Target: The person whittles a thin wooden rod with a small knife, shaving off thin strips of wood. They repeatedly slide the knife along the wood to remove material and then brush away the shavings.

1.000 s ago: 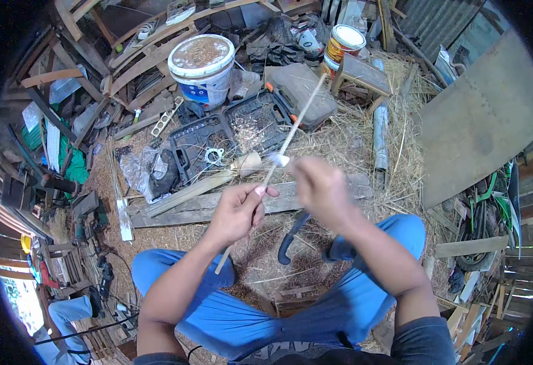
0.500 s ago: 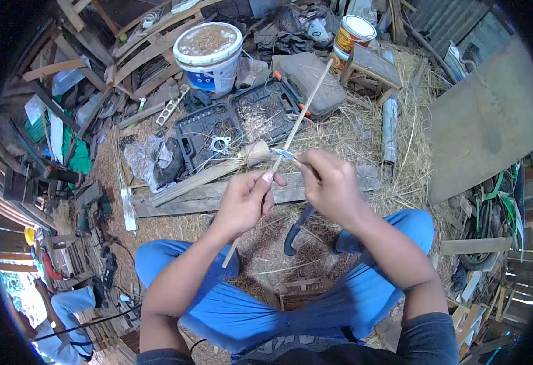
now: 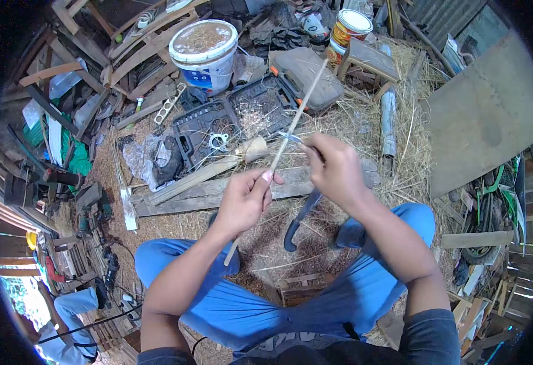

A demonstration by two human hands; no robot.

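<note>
A long thin pale strip (image 3: 307,100) runs diagonally from the upper right down past my left hand. My left hand (image 3: 246,198) is closed around the strip's lower half, thumb on top. In my right hand (image 3: 334,163) is a small knife (image 3: 292,139), its blade lying across the strip above my left hand. Beneath the hands lies a wooden board (image 3: 218,193), with a round wooden piece (image 3: 253,149) just beyond it. A dark curved handle (image 3: 291,236) rests on the ground between my legs.
A white bucket (image 3: 204,55) stands beyond an open tool case (image 3: 205,131) and a closed grey case (image 3: 309,79). Paint cans (image 3: 350,29) are at the back. A large flat sheet (image 3: 491,115) leans at the right. Another person's leg (image 3: 75,304) shows at lower left.
My right hand and the knife have moved slightly up and to the right along the strip, away from my left hand. My left hand keeps nearly the same place.
</note>
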